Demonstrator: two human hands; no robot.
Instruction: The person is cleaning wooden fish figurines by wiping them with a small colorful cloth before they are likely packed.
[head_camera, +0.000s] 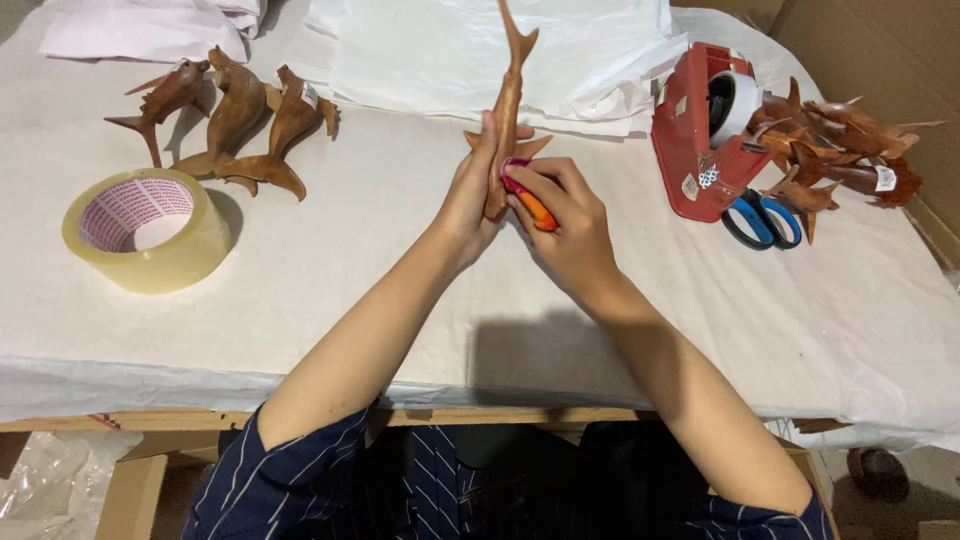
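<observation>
My left hand (468, 195) grips a long carved wooden fish (510, 95) and holds it upright, tail pointing away from me, over the middle of the table. My right hand (560, 215) presses against the fish's lower body, closed around a small orange and pink tool (530, 200). What kind of tool it is I cannot tell, as my fingers cover most of it.
Three carved wooden fish (235, 115) lie at the back left, next to a large roll of clear tape (148, 230). A red tape dispenser (700, 130), blue-handled scissors (762, 220) and a pile of wooden fish (845, 150) sit on the right. White paper sheets (490, 50) lie behind.
</observation>
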